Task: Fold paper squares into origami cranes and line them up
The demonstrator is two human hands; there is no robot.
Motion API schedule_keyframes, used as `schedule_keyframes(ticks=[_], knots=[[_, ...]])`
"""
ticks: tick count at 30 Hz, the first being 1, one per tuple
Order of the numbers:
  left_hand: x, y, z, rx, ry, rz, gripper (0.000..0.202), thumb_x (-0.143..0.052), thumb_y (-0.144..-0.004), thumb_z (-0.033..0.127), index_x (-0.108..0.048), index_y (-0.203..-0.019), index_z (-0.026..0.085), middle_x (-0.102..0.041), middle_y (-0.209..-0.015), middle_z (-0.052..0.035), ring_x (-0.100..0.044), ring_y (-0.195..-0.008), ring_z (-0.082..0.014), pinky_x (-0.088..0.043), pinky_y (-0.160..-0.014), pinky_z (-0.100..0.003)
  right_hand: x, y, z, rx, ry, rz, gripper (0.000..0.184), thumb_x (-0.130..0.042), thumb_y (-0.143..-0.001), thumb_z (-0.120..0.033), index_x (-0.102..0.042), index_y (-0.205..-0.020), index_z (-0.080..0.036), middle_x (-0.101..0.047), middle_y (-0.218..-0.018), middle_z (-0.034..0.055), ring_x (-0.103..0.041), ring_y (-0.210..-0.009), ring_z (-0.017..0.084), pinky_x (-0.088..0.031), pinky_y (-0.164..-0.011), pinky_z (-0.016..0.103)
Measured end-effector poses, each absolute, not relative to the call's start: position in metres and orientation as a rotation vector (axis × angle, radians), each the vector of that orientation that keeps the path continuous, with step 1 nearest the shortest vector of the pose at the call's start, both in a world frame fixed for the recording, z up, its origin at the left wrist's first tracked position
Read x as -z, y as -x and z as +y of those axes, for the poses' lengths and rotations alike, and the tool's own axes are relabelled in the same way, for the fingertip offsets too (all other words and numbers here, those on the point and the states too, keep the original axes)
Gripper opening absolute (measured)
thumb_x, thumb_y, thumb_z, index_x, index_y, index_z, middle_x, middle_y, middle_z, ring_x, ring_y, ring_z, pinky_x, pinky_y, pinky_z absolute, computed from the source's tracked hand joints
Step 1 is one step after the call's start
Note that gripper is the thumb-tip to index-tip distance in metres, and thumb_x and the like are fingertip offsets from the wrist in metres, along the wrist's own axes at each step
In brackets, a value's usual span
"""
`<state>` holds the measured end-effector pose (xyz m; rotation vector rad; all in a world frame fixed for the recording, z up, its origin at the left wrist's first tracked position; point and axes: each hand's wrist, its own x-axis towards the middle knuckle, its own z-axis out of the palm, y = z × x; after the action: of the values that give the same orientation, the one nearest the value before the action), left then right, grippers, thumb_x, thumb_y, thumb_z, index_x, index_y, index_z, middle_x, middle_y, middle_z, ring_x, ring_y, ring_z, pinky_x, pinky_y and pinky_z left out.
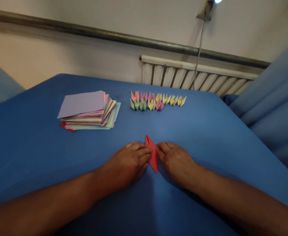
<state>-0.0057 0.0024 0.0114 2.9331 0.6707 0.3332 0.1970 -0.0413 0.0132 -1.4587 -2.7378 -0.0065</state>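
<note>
A red piece of folded origami paper lies on the blue-covered table, a narrow diamond with pointed ends. From the left, my left hand holds it, fingers closed together and fingertips on its surface. At the opposite edge, my right hand has its fingers bent and bunched against the paper. Both thumbs are mostly hidden, so how they grip underneath cannot be seen. Beyond the hands stand small folded paper cranes in two rows, coloured yellow, green, pink and orange.
A thick, uneven stack of coloured paper sits at the back left, a lilac sheet on top and a red corner poking out below. The blue table cover reaches towards a radiator at the wall. Blue curtain hangs at the right.
</note>
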Motion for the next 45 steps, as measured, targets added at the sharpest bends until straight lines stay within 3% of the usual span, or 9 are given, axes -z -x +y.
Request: schedule_keyframes(ticks=[3,6,9,15,22,31,39,42,45], knots=[[-0.014,0.007,0.004,-0.288,-2.933,0.711,0.027,-0.044,-0.093,0.025,-0.062,-0.112,0.017,-0.067,-0.111,-0.0083,-0.058,-0.103,-0.0238,-0.043,-0.091,-0.041,-0.010,-0.201,-0.038,-0.017,1.469,-2.696,0.034,-0.043,-0.089,-0.010,-0.058,-0.119,-0.013,-0.061,-0.114,0.0144,-0.056,-0.096,0.026,-0.047,-0.083,0.040],[-0.016,0.007,0.006,-0.271,-2.941,0.705,0.027,-0.043,-0.093,0.025,-0.061,-0.112,0.017,-0.067,-0.112,-0.0076,-0.058,-0.102,-0.0230,-0.043,-0.091,-0.040,-0.005,-0.202,-0.033,0.013,1.490,-2.572,0.049,-0.039,-0.092,-0.013,-0.035,-0.141,-0.011,-0.055,-0.129,0.0154,-0.054,-0.104,0.026,-0.046,-0.087,0.040],[-0.015,0.007,0.007,-0.275,-2.963,0.694,0.026,-0.043,-0.093,0.024,-0.062,-0.110,0.017,-0.068,-0.110,-0.0066,-0.059,-0.099,-0.0224,-0.044,-0.089,-0.039,-0.002,-0.201,-0.029,0.074,1.489,-2.457,0.058,-0.036,-0.095,-0.017,-0.015,-0.149,-0.014,-0.049,-0.136,0.0161,-0.052,-0.111,0.026,-0.043,-0.090,0.042],[-0.006,0.010,0.011,-0.365,-3.015,0.690,0.025,-0.047,-0.091,0.022,-0.063,-0.110,0.017,-0.069,-0.111,-0.0059,-0.060,-0.097,-0.0225,-0.046,-0.087,-0.038,-0.009,-0.200,-0.027,0.177,1.596,-2.326,0.062,-0.037,-0.096,-0.026,-0.008,-0.150,-0.012,-0.054,-0.128,0.0179,-0.051,-0.109,0.028,-0.040,-0.089,0.044],[-0.007,0.009,0.012,-0.373,-3.048,0.672,0.027,-0.046,-0.091,0.022,-0.063,-0.111,0.017,-0.069,-0.111,-0.0061,-0.061,-0.099,-0.0228,-0.046,-0.088,-0.039,-0.014,-0.199,-0.027,0.220,1.640,-2.307,0.060,-0.038,-0.096,-0.025,-0.015,-0.149,-0.009,-0.058,-0.123,0.0181,-0.050,-0.111,0.028,-0.038,-0.091,0.045],[-0.011,0.001,-0.001,-0.319,-2.943,0.470,0.034,-0.041,-0.094,0.019,-0.056,-0.124,0.022,-0.064,-0.122,-0.0062,-0.057,-0.111,-0.0204,-0.040,-0.097,-0.038,0.005,-0.216,-0.006,-0.030,1.524,-2.272,0.037,-0.040,-0.093,-0.020,-0.054,-0.128,-0.017,-0.058,-0.127,0.0108,-0.052,-0.113,0.025,-0.040,-0.095,0.044],[-0.011,-0.005,-0.009,-0.299,-2.928,0.527,0.039,-0.057,-0.086,0.036,-0.057,-0.123,0.025,-0.064,-0.119,-0.0036,-0.054,-0.107,-0.0242,-0.037,-0.095,-0.040,0.005,-0.203,0.011,-0.358,1.119,-2.314,0.038,-0.038,-0.094,-0.016,-0.052,-0.129,-0.024,-0.054,-0.135,0.0043,-0.046,-0.124,0.018,-0.035,-0.104,0.040],[-0.013,-0.004,-0.008,-0.324,-2.931,0.531,0.036,-0.060,-0.084,0.036,-0.059,-0.118,0.024,-0.065,-0.116,-0.0040,-0.053,-0.110,-0.0246,-0.033,-0.101,-0.041,0.000,-0.192,0.020,-0.413,1.032,-2.395,0.030,-0.043,-0.095,-0.024,-0.059,-0.120,-0.025,-0.061,-0.126,0.0028,-0.048,-0.123,0.018,-0.032,-0.105,0.040],[-0.015,-0.003,-0.007,-0.342,-2.913,0.507,0.030,-0.059,-0.084,0.034,-0.061,-0.112,0.022,-0.065,-0.115,-0.0038,-0.052,-0.110,-0.0234,-0.031,-0.103,-0.040,0.001,-0.190,0.030,-0.472,0.949,-2.416,0.024,-0.044,-0.096,-0.025,-0.065,-0.108,-0.022,-0.067,-0.111,0.0029,-0.057,-0.107,0.015,-0.038,-0.099,0.035]])
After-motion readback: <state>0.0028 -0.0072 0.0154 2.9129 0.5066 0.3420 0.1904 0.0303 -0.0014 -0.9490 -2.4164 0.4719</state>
